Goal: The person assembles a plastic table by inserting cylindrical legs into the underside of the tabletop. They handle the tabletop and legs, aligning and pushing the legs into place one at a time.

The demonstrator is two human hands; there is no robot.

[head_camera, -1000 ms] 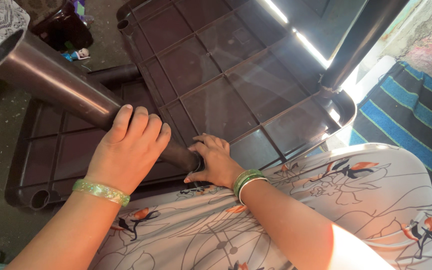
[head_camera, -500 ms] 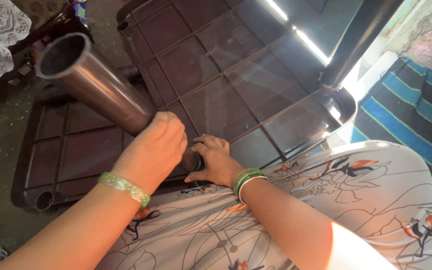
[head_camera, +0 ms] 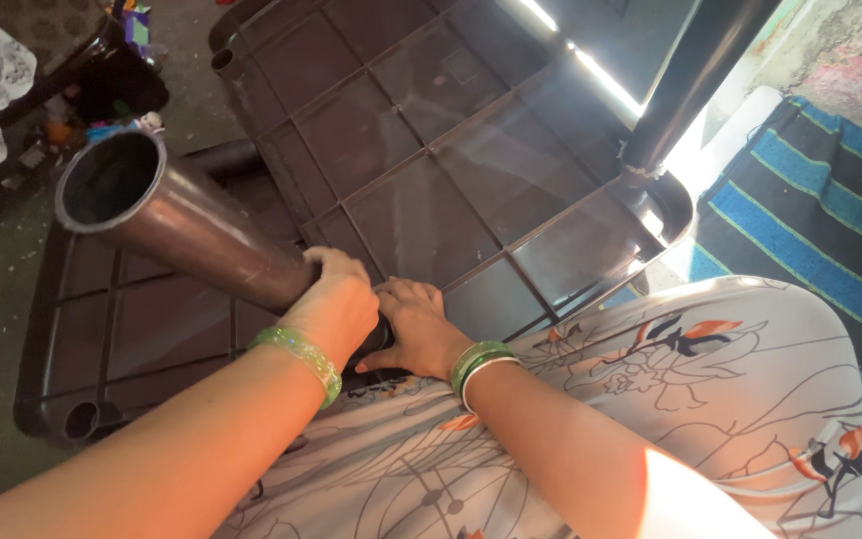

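My left hand (head_camera: 336,304) is wrapped around the lower end of a dark brown hollow plastic leg (head_camera: 177,225), which tilts up to the left with its open mouth toward me. My right hand (head_camera: 416,329) rests flat beside the leg's base, on the near corner of an upturned dark brown plastic table (head_camera: 421,190) with a ribbed underside. Both wrists wear green bangles. The leg's bottom end is hidden between my two hands.
Another leg (head_camera: 695,85) stands fitted in the far right corner. An empty round leg socket (head_camera: 80,419) shows at the near left corner. A blue striped mat (head_camera: 820,220) lies right. My lap in floral cloth (head_camera: 650,399) fills the foreground. Clutter (head_camera: 102,90) sits top left.
The leg has swung more upright, its open end turning toward me. My left hand has slid down the leg to its base, close to my right hand.
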